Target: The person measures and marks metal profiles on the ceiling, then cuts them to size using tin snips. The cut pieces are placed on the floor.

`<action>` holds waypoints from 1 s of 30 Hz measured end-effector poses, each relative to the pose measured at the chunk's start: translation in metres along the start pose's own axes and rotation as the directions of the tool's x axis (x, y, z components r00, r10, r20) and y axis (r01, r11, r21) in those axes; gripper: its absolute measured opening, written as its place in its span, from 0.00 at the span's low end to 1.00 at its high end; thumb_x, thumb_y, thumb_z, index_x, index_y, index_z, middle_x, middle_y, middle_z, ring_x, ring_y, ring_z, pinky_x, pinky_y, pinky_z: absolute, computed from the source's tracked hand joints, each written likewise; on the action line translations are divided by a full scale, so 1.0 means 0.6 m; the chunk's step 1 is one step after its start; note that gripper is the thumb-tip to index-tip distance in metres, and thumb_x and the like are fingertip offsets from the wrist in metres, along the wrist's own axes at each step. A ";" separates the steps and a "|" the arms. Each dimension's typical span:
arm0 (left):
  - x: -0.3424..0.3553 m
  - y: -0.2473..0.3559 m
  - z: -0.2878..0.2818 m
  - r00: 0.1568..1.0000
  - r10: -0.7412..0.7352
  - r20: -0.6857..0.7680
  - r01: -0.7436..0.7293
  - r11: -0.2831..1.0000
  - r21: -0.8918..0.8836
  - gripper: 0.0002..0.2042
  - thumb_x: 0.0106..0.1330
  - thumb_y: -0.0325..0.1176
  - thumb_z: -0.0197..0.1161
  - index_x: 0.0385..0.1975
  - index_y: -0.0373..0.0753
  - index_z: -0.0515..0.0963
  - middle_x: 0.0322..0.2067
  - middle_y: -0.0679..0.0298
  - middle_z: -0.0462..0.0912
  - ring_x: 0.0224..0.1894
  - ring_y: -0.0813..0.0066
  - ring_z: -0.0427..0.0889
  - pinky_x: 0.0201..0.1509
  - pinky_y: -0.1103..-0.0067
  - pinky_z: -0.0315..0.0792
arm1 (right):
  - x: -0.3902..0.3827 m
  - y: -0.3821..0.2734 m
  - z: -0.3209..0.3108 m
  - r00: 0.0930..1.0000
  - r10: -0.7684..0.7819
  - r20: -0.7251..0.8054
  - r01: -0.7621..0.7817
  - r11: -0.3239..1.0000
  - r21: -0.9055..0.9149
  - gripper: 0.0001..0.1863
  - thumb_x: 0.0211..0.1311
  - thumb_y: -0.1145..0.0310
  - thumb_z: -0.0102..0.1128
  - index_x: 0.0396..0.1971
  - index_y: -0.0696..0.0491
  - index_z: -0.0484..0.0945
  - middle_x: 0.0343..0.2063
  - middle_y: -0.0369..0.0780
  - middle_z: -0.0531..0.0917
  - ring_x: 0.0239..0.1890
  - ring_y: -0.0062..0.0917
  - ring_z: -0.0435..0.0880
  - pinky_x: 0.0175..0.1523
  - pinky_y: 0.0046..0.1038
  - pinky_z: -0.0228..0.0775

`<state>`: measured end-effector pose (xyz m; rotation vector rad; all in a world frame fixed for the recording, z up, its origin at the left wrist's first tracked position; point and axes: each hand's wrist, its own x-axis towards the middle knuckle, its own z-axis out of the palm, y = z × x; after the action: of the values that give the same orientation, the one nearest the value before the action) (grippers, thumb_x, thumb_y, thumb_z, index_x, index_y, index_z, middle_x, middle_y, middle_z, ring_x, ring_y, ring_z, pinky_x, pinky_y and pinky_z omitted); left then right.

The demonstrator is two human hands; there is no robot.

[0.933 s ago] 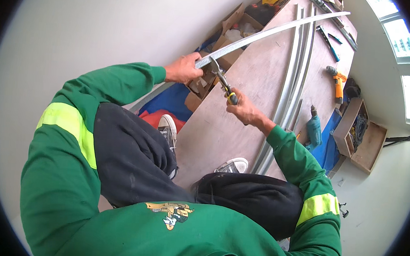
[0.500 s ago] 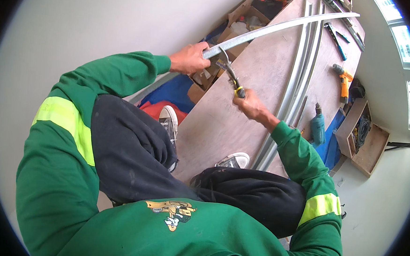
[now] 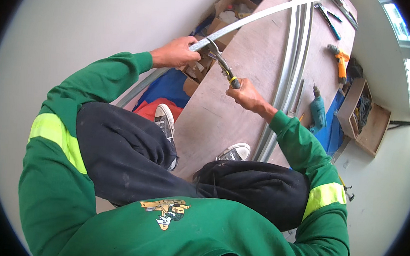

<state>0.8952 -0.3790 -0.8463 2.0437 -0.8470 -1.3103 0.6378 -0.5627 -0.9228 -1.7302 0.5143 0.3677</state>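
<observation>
2 hands (image 3: 177,52) (image 3: 248,95) hold 1 strip (image 3: 244,21), 1 tool (image 3: 224,65) (2 drills (image 3: 341,66) (image 3: 317,113) nearby).

Strip (image 3: 249,20): silvery metal, narrow, gripped in its near left part; slants from there to the far right and reaches the view's edge. Outline appears curved; true straightness cannot be determined. Tool (image 3: 224,65): grey metal head, black handle with yellow marking. Head points far left, at the strip, contact unconfirmed; handle, near right, is gripped.

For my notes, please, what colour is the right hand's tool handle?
The handle shows black and yellow, clearest in head view.
</observation>
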 end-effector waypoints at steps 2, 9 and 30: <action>0.003 0.000 -0.001 1.000 0.001 0.028 -0.001 1.000 -0.023 0.18 0.69 0.36 0.67 0.54 0.34 0.77 0.28 0.68 0.76 0.26 0.81 0.74 0.29 0.77 0.70 | -0.002 -0.002 -0.006 1.000 -0.011 0.020 0.010 0.999 0.036 0.15 0.61 0.60 0.67 0.23 0.47 0.69 0.17 0.29 0.69 0.19 0.15 0.66 0.23 0.28 0.58; 0.011 -0.007 0.004 0.998 0.055 0.033 -0.053 0.996 -0.075 0.17 0.67 0.36 0.68 0.49 0.33 0.77 0.28 0.68 0.73 0.26 0.80 0.75 0.29 0.77 0.71 | -0.014 -0.026 -0.027 0.999 0.003 0.050 -0.004 1.000 0.017 0.15 0.60 0.57 0.67 0.33 0.55 0.83 0.25 0.39 0.81 0.31 0.28 0.81 0.37 0.33 0.72; -0.005 0.005 0.004 0.998 0.036 0.054 -0.027 0.987 -0.158 0.22 0.67 0.35 0.72 0.58 0.36 0.74 0.29 0.71 0.73 0.26 0.83 0.74 0.30 0.80 0.71 | -0.020 -0.003 -0.041 0.969 0.155 0.194 -0.160 0.987 0.009 0.28 0.56 0.49 0.70 0.44 0.59 0.80 0.40 0.46 0.79 0.45 0.37 0.79 0.51 0.40 0.69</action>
<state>0.8913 -0.3789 -0.8434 1.8720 -0.7717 -1.3782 0.6277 -0.5845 -0.9102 -1.6145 0.5140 0.6339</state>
